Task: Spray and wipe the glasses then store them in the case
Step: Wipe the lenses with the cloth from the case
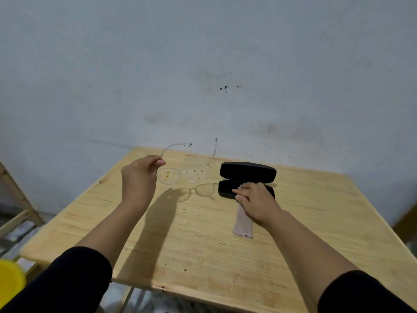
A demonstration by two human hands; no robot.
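Observation:
Clear-framed glasses (183,174) with yellow specks on both lenses hang in the air above the wooden table (203,245), arms unfolded. My left hand (140,177) pinches the left temple arm and holds them up. A black glasses case (247,178) lies open at the table's back, lid raised. My right hand (255,202) rests at the case's lower half, fingers closed on a pale pink cleaning cloth (243,225) that trails toward me over the table. No spray bottle is in view.
A grey wall rises right behind the table. A wooden frame (20,199) stands at the left, and a yellow tub (9,283) sits low at the bottom left. The table's near edge runs close to my arms.

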